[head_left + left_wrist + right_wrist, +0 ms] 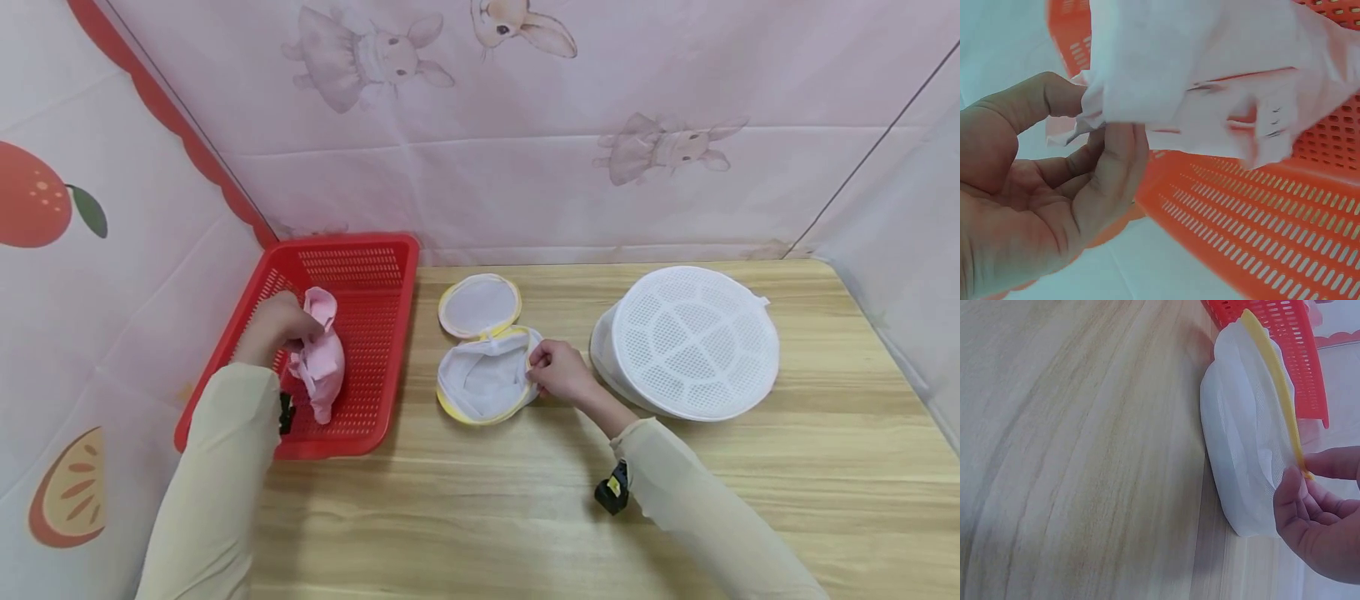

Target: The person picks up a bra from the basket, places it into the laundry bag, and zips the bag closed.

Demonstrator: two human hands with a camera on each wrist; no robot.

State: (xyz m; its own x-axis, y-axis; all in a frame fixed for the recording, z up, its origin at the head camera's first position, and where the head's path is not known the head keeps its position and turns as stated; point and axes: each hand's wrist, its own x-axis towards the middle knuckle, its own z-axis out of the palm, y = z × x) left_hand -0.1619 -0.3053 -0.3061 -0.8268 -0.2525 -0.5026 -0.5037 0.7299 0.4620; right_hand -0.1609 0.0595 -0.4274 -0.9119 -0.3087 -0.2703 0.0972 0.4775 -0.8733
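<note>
In the head view my left hand [272, 327] is over the red basket [411, 333] and grips a pink bra [324, 367] by its upper edge. The left wrist view shows thumb and fingers pinching its cloth, and a small tab with hook-like marks hangs from it. My right hand [562, 372] pinches the right side of the yellow-trimmed rim of a small white mesh laundry bag [457, 375]. This bag lies unzipped, its round lid [480, 306] folded back behind it. From the right wrist view, thumb and finger hold the yellow edging [1282, 384].
A larger white mesh laundry bag [693, 342] with a round lid stands right of the small one. Printed cloth walls border the wooden table [450, 517] at the back and sides. A black wrist camera [612, 489] hangs at the right sleeve.
</note>
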